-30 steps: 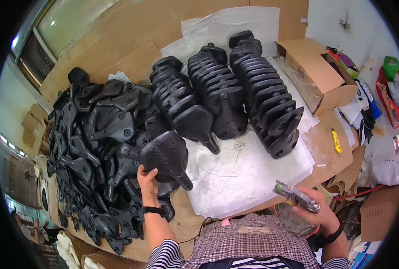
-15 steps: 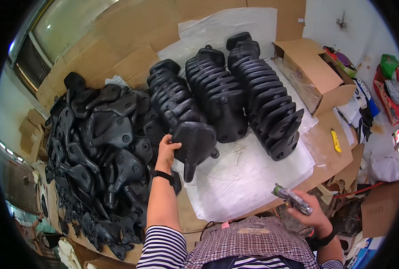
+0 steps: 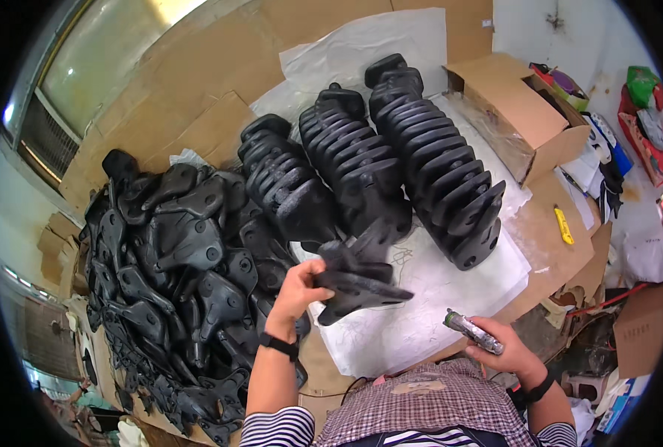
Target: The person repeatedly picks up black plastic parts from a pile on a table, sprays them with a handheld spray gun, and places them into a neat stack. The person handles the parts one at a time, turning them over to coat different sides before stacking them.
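My left hand (image 3: 295,292) grips a black saddle-shaped moulded piece (image 3: 365,289), tilted nearly edge-on above the white sheet (image 3: 421,328). Part of it is smeared by motion, so I cannot tell whether a second piece is with it. Low on the right, my right hand (image 3: 506,349) is closed around a slim cylindrical hand tool (image 3: 474,331) with a clear shiny wrap and a green ring near its tip. The tool points up and left, apart from the piece. Beyond my left hand stands the shortest row of black pieces (image 3: 283,175).
A big loose heap of similar pieces (image 3: 190,246) covers the left side. Two longer nested rows, a middle one (image 3: 354,141) and a right one (image 3: 436,156), lie on the sheet. An open cardboard box (image 3: 521,119) and a yellow utility knife (image 3: 563,225) are at the right.
My left hand has moved nearer and slightly right, turning the piece from broad face to edge-on. My right hand and the tool have shifted slightly left.
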Demonstrator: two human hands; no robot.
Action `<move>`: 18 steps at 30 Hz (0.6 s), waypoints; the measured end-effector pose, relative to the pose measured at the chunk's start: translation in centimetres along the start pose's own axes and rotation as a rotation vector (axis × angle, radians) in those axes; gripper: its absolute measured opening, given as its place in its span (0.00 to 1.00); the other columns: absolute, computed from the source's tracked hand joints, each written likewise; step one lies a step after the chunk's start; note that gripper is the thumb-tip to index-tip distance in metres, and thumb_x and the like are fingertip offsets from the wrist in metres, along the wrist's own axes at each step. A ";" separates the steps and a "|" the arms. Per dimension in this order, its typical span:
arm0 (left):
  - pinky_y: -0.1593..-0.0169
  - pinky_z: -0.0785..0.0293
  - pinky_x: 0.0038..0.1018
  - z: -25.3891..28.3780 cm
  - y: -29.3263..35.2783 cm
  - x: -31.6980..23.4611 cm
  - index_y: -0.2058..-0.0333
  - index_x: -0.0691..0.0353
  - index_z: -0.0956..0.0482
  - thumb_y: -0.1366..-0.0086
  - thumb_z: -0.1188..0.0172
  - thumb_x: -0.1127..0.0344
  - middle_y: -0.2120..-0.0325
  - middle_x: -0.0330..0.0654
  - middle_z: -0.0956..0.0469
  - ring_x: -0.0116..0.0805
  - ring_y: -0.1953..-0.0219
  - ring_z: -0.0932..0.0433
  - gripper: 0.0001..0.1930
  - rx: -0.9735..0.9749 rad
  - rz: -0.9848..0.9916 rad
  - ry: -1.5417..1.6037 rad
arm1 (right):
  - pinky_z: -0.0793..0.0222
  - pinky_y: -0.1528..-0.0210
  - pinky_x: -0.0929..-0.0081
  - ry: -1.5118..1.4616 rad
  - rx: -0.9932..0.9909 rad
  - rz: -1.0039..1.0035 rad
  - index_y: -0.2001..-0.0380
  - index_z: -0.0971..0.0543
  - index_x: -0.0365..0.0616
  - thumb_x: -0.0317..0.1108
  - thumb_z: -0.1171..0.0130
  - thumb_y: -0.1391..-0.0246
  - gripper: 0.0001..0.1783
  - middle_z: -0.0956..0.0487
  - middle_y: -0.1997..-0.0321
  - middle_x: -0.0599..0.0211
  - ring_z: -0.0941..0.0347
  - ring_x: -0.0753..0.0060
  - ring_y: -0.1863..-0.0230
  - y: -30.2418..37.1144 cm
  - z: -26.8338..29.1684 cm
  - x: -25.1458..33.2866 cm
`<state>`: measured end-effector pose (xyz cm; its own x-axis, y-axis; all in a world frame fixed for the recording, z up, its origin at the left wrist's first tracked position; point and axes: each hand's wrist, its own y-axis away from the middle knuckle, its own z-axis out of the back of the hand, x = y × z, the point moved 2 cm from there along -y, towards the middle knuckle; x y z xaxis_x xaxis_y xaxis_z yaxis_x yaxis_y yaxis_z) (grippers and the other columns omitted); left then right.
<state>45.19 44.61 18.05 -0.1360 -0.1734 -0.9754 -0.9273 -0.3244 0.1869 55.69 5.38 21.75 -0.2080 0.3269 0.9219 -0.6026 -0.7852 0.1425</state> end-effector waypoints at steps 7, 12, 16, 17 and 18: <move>0.54 0.29 0.23 0.4 -9.2 4.2 0.67 0.60 0.27 0.54 0.37 0.83 0.67 0.32 0.23 0.26 0.63 0.25 0.16 -0.020 -0.093 0.066 | 0.29 0.57 0.73 0.000 0.014 0.009 0.47 0.28 0.41 0.32 0.33 0.54 0.29 0.21 0.59 0.59 0.23 0.68 0.62 -0.8 0.3 -0.6; 0.54 0.30 0.26 2.4 -12.0 5.4 0.69 0.58 0.28 0.55 0.42 0.85 0.70 0.33 0.24 0.30 0.64 0.25 0.16 0.006 0.091 0.120 | 0.29 0.58 0.75 -0.036 0.000 -0.069 0.47 0.29 0.40 0.33 0.33 0.53 0.29 0.21 0.60 0.62 0.24 0.74 0.63 -1.1 0.9 -1.9; 0.50 0.31 0.26 4.3 -13.0 8.2 0.58 0.58 0.27 0.59 0.48 0.87 0.62 0.35 0.24 0.32 0.57 0.25 0.26 0.067 0.025 0.342 | 0.30 0.59 0.76 -0.102 0.005 -0.054 0.47 0.29 0.41 0.33 0.33 0.52 0.29 0.21 0.62 0.65 0.26 0.78 0.63 -2.3 0.5 -3.1; 0.49 0.31 0.27 3.4 -13.1 7.7 0.55 0.59 0.28 0.58 0.47 0.87 0.61 0.36 0.24 0.33 0.55 0.25 0.28 0.071 0.027 0.332 | 0.30 0.59 0.76 -0.100 0.011 -0.073 0.46 0.29 0.41 0.33 0.33 0.52 0.29 0.22 0.62 0.64 0.26 0.77 0.63 -2.5 0.5 -3.3; 0.47 0.32 0.27 1.7 -13.3 6.2 0.52 0.59 0.29 0.58 0.46 0.86 0.60 0.36 0.24 0.34 0.54 0.26 0.30 0.080 0.027 0.320 | 0.30 0.59 0.75 -0.097 0.013 -0.090 0.46 0.29 0.41 0.33 0.33 0.52 0.29 0.22 0.62 0.64 0.26 0.76 0.63 -2.6 0.6 -3.4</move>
<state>56.12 49.43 9.33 -0.0559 -0.4685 -0.8817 -0.9510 -0.2439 0.1898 58.47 6.01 18.46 -0.0782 0.3442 0.9356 -0.6056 -0.7619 0.2297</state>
